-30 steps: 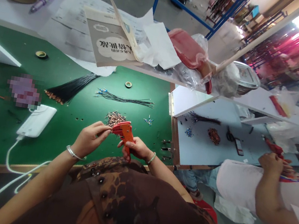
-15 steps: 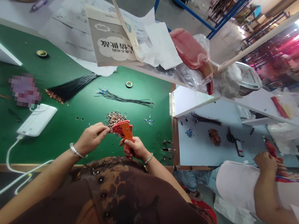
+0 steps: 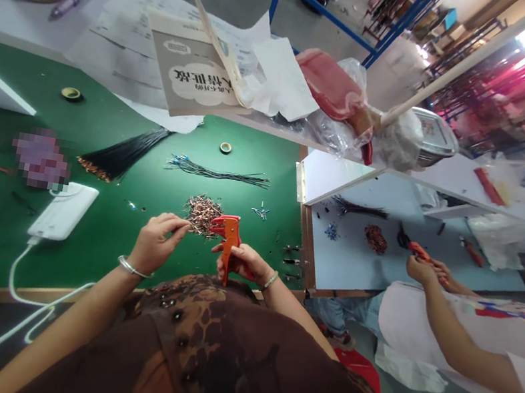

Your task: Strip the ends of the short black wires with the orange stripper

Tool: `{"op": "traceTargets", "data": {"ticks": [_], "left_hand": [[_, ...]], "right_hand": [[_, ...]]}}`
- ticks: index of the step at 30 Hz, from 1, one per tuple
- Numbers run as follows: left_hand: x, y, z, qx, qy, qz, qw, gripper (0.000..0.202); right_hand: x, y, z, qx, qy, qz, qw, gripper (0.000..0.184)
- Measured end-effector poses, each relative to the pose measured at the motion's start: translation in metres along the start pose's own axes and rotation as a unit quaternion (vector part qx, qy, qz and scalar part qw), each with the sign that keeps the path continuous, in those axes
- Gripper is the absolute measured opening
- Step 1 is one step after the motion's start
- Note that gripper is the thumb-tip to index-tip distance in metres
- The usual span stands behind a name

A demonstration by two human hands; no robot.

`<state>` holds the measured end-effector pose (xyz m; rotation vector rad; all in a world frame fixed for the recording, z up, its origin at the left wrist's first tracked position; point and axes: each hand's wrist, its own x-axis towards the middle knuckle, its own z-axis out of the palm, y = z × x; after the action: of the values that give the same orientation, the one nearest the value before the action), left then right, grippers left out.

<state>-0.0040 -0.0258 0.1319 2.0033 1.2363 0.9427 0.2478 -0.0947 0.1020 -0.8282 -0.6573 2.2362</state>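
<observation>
My right hand (image 3: 247, 263) is closed round the handles of an orange crimping tool (image 3: 229, 234), held upright over the green table (image 3: 98, 235). My left hand (image 3: 159, 241) is pinched on something too small to make out, a short way left of the tool's jaws. Just beyond both hands lies a small heap of copper terminals (image 3: 203, 210). Farther back a bundle of thin black wires with blue ends (image 3: 218, 174) lies across the table.
A white power bank (image 3: 63, 211) with its cable lies to the left, beside a fanned black wire bundle (image 3: 120, 156). Papers and a booklet (image 3: 193, 80) overhang the back shelf. At the right a co-worker's hand (image 3: 423, 271) holds an orange tool over a pale blue table (image 3: 357, 261).
My hands have drawn slightly apart and the orange tool has swung more upright. The co-worker's hand has moved left, up onto the blue table.
</observation>
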Motion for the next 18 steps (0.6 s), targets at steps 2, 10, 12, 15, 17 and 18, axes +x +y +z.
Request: {"op": "traceTargets", "data": {"ticks": [2, 10, 12, 15, 17, 18], "left_hand": [[-0.001, 0.000, 0.002, 0.023, 0.016, 0.019, 0.999, 0.023], [0.000, 0.008, 0.011, 0.075, 0.061, 0.064, 0.993, 0.021], [0.000, 0.008, 0.012, 0.082, 0.066, 0.073, 0.992, 0.020], [-0.001, 0.007, 0.013, 0.089, 0.069, 0.085, 0.990, 0.019], [-0.002, 0.007, 0.014, 0.091, 0.071, 0.089, 0.989, 0.020], [-0.002, 0.007, 0.014, 0.092, 0.071, 0.091, 0.989, 0.020]], "right_hand": [[-0.003, -0.001, 0.000, -0.007, -0.008, 0.004, 1.000, 0.065], [0.002, -0.010, 0.013, -0.011, -0.042, -0.006, 0.999, 0.068], [0.003, -0.011, 0.014, -0.019, -0.046, -0.002, 0.999, 0.068], [0.005, -0.011, 0.013, -0.025, -0.044, -0.004, 0.999, 0.067], [0.005, -0.010, 0.012, -0.028, -0.040, -0.012, 0.999, 0.065], [0.005, -0.010, 0.012, -0.030, -0.036, -0.016, 0.999, 0.064]]}}
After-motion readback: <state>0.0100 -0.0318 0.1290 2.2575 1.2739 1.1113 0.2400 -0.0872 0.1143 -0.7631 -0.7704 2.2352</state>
